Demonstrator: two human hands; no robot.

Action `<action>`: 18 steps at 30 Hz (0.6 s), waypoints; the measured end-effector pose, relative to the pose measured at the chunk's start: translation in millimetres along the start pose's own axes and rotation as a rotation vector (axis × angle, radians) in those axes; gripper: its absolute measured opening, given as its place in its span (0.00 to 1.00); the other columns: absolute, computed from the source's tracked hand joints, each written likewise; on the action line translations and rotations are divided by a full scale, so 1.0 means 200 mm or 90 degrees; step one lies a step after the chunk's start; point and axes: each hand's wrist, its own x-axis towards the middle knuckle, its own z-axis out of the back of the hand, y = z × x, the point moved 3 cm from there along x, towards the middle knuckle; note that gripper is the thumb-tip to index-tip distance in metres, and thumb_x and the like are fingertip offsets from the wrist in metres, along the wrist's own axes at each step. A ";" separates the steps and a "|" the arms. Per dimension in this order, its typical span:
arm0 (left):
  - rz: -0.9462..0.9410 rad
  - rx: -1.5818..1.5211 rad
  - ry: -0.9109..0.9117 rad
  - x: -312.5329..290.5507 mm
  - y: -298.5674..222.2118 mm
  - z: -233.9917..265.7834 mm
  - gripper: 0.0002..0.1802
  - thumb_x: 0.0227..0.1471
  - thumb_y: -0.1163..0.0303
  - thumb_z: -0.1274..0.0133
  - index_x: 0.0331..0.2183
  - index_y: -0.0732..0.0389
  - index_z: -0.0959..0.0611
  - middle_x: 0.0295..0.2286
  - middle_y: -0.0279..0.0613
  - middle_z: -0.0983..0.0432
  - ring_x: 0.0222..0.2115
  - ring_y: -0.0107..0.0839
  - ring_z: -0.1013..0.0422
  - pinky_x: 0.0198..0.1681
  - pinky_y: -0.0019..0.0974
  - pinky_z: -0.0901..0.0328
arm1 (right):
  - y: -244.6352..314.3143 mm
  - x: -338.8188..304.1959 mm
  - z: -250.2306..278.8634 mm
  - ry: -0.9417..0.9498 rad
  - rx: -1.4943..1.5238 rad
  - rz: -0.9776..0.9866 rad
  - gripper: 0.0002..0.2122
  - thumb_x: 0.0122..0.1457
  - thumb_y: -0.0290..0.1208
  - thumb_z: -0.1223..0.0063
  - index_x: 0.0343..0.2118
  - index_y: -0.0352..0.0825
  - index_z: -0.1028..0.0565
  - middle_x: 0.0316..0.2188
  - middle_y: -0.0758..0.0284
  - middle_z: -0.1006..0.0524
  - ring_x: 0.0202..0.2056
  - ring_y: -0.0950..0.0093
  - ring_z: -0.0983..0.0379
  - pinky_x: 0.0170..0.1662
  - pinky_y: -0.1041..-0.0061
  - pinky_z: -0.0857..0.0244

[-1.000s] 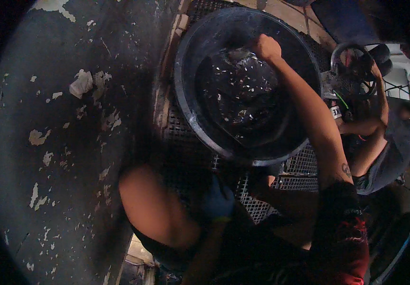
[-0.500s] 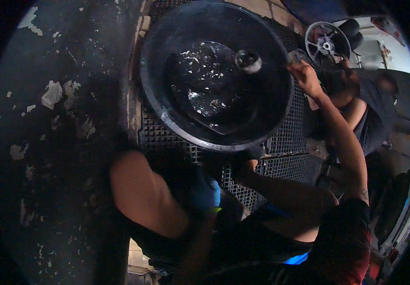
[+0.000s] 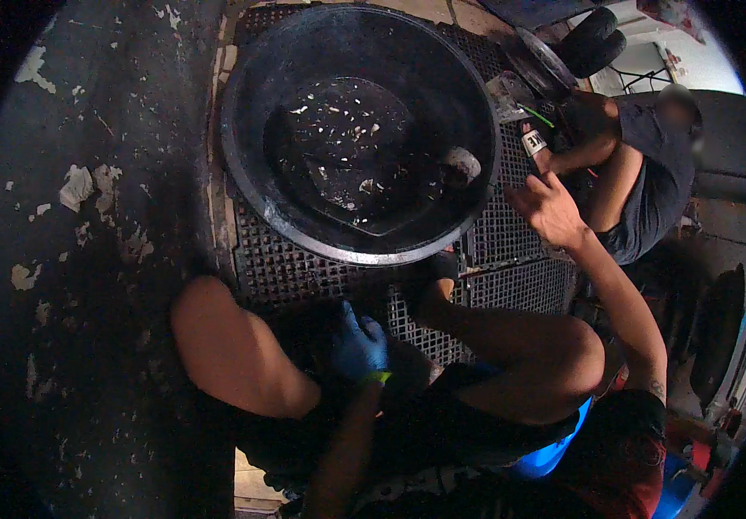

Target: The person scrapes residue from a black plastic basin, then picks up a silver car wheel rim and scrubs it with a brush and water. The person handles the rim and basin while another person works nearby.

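A large black round tub (image 3: 373,258) stands in front of me, holding dark water with pale scraps afloat. Against the tub's right inner wall lies a small rounded container (image 3: 461,166), pale on one side; its exact kind is unclear. My right hand (image 3: 550,209) is bare and hangs just outside the tub's right rim, fingers loosely spread, nothing visible in them. My left hand (image 3: 362,346) wears a blue glove and rests low between my knees, index finger pointing out, thumb apart, holding nothing visible.
A clear container (image 3: 506,97) sits on the black grid mat (image 3: 520,294) beyond the tub. At right, another person (image 3: 662,177) sits near a spoked wheel (image 3: 539,62) and dark tyres (image 3: 593,43). A dark, paint-chipped surface (image 3: 87,285) fills the left. Blue plastic (image 3: 554,450) shows beneath me.
My right hand has drawn back from beside the clear container. The rounded container has drifted to the tub's right wall. The wheel has turned nearly edge-on. My view has shifted slightly.
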 end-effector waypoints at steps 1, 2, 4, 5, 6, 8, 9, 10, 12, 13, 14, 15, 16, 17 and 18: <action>-0.021 -0.008 -0.032 0.00 0.00 -0.01 0.28 0.54 0.57 0.50 0.57 0.52 0.25 0.31 0.49 0.21 0.27 0.48 0.27 0.29 0.49 0.32 | 0.02 -0.03 0.01 -0.069 -0.016 0.037 0.20 0.48 0.34 0.49 0.45 0.33 0.22 0.33 0.74 0.22 0.41 0.75 0.35 0.42 0.71 0.42; -0.037 -0.011 -0.066 0.00 0.01 -0.03 0.29 0.55 0.56 0.50 0.57 0.52 0.26 0.26 0.50 0.22 0.24 0.48 0.28 0.27 0.50 0.34 | 0.04 -0.04 0.03 -0.061 -0.010 0.040 0.20 0.48 0.34 0.49 0.46 0.33 0.22 0.33 0.74 0.23 0.41 0.75 0.35 0.41 0.71 0.42; -0.066 -0.011 -0.114 0.00 0.02 -0.03 0.29 0.56 0.55 0.50 0.58 0.52 0.26 0.22 0.50 0.23 0.20 0.49 0.29 0.25 0.51 0.35 | 0.10 -0.05 0.07 -0.046 -0.001 0.042 0.21 0.48 0.34 0.48 0.46 0.33 0.22 0.32 0.74 0.23 0.41 0.74 0.35 0.41 0.71 0.42; -0.079 -0.008 -0.129 0.01 0.01 -0.02 0.29 0.56 0.55 0.51 0.58 0.52 0.26 0.23 0.50 0.23 0.21 0.49 0.28 0.25 0.51 0.35 | 0.10 -0.06 0.06 -0.045 0.011 0.026 0.21 0.48 0.33 0.49 0.47 0.33 0.22 0.32 0.74 0.23 0.41 0.74 0.35 0.41 0.70 0.42; -0.091 -0.003 -0.145 0.02 0.00 -0.01 0.29 0.56 0.55 0.51 0.58 0.52 0.26 0.23 0.50 0.23 0.21 0.49 0.28 0.26 0.51 0.35 | 0.08 -0.05 0.06 -0.044 0.015 -0.002 0.21 0.49 0.33 0.49 0.47 0.34 0.22 0.32 0.75 0.23 0.41 0.74 0.35 0.42 0.70 0.41; -0.054 0.017 -0.110 0.01 0.01 0.00 0.28 0.57 0.55 0.51 0.57 0.52 0.25 0.24 0.51 0.22 0.22 0.49 0.28 0.27 0.51 0.34 | 0.01 0.02 0.02 -0.048 0.026 -0.053 0.21 0.49 0.32 0.50 0.48 0.34 0.22 0.31 0.76 0.23 0.41 0.74 0.35 0.44 0.69 0.41; -0.037 0.028 -0.096 0.02 -0.01 0.03 0.28 0.57 0.55 0.51 0.57 0.53 0.25 0.25 0.51 0.22 0.22 0.49 0.28 0.27 0.51 0.34 | -0.06 0.06 -0.03 -0.106 0.025 -0.084 0.22 0.49 0.31 0.50 0.50 0.36 0.23 0.31 0.74 0.22 0.42 0.74 0.35 0.47 0.68 0.40; -0.066 -0.022 -0.080 0.00 -0.07 0.02 0.28 0.57 0.55 0.51 0.57 0.53 0.25 0.25 0.52 0.22 0.23 0.50 0.28 0.28 0.51 0.34 | -0.16 0.02 -0.04 -0.076 0.002 -0.136 0.22 0.50 0.31 0.50 0.51 0.40 0.23 0.32 0.73 0.21 0.42 0.71 0.33 0.49 0.66 0.39; -0.054 -0.044 -0.111 0.02 -0.01 0.05 0.28 0.57 0.55 0.51 0.56 0.54 0.24 0.27 0.53 0.21 0.24 0.51 0.27 0.29 0.52 0.33 | -0.26 0.28 -0.18 -0.003 0.097 -0.251 0.20 0.50 0.29 0.49 0.48 0.42 0.22 0.33 0.65 0.21 0.43 0.67 0.31 0.52 0.63 0.40; -0.030 -0.016 -0.074 0.02 -0.03 0.06 0.28 0.57 0.55 0.51 0.56 0.55 0.24 0.28 0.54 0.21 0.25 0.51 0.26 0.30 0.52 0.32 | -0.33 0.35 -0.28 -0.120 0.074 -0.225 0.16 0.50 0.29 0.46 0.43 0.41 0.21 0.26 0.64 0.24 0.38 0.65 0.30 0.43 0.63 0.40; -0.005 0.012 -0.038 0.02 -0.06 0.08 0.28 0.57 0.56 0.51 0.56 0.55 0.24 0.29 0.54 0.20 0.26 0.51 0.25 0.31 0.52 0.32 | -0.38 0.44 -0.36 -0.151 0.099 -0.246 0.13 0.50 0.29 0.47 0.40 0.41 0.21 0.27 0.62 0.23 0.39 0.65 0.28 0.44 0.63 0.39; 0.024 0.041 -0.007 0.03 -0.06 0.09 0.28 0.56 0.56 0.50 0.56 0.56 0.24 0.30 0.55 0.20 0.27 0.52 0.25 0.32 0.52 0.31 | -0.43 0.55 -0.42 -0.143 0.146 -0.262 0.12 0.50 0.29 0.47 0.38 0.39 0.21 0.28 0.59 0.22 0.40 0.62 0.26 0.47 0.62 0.38; 0.008 0.017 -0.030 0.04 -0.07 0.08 0.28 0.56 0.56 0.50 0.56 0.56 0.23 0.31 0.54 0.20 0.27 0.51 0.25 0.32 0.52 0.31 | -0.48 0.65 -0.53 -0.077 0.170 -0.315 0.10 0.51 0.29 0.48 0.37 0.38 0.21 0.30 0.58 0.21 0.41 0.60 0.25 0.48 0.61 0.37; -0.005 -0.006 -0.054 0.04 -0.08 0.06 0.28 0.55 0.56 0.50 0.55 0.56 0.23 0.33 0.53 0.20 0.27 0.51 0.25 0.32 0.51 0.31 | -0.52 0.75 -0.61 -0.011 0.195 -0.363 0.09 0.52 0.29 0.48 0.36 0.37 0.21 0.32 0.56 0.20 0.41 0.58 0.24 0.49 0.59 0.35; -0.009 -0.024 -0.079 0.03 -0.06 0.05 0.28 0.55 0.55 0.50 0.55 0.56 0.23 0.34 0.52 0.20 0.27 0.50 0.25 0.32 0.51 0.31 | -0.52 0.87 -0.63 -0.003 0.230 -0.391 0.09 0.53 0.29 0.49 0.35 0.37 0.21 0.34 0.55 0.20 0.41 0.57 0.23 0.48 0.59 0.34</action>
